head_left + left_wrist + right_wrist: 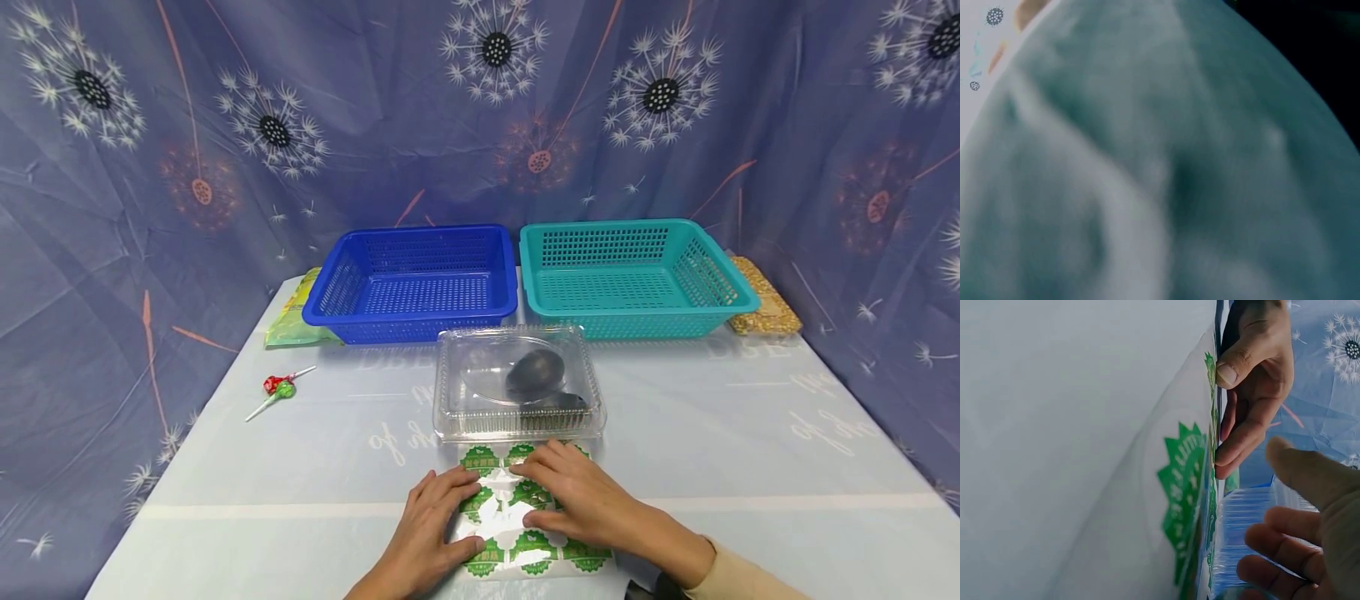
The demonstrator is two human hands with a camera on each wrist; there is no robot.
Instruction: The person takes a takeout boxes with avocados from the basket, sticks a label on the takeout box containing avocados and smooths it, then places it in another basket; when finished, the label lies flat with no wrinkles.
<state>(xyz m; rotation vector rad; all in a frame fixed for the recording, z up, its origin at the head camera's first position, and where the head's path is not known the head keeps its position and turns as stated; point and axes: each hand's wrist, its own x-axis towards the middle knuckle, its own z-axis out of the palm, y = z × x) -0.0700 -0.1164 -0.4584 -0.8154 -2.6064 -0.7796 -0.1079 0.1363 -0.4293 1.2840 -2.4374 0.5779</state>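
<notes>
A sheet of green round stickers (502, 521) with scalloped edges lies on the table at the front, glare across its middle. My left hand (431, 525) rests at the sheet's left edge, fingers loosely bent and thumb near the lower corner. Over the sheet's right half is my right hand (581, 500), its fingers spread toward the top row and covering some stickers. The right wrist view shows thumb and fingers of the right hand (1329, 519) apart, with nothing between them. Blurred greenish cloth (1147, 156) fills most of the left wrist view.
Just behind the sheet stands a clear plastic box (480, 375) with a dark rounded object (536, 371) showing through. Blue (408, 319) and teal (637, 321) baskets stand at the back, a bag beside each. Two lollipops (281, 390) lie at left.
</notes>
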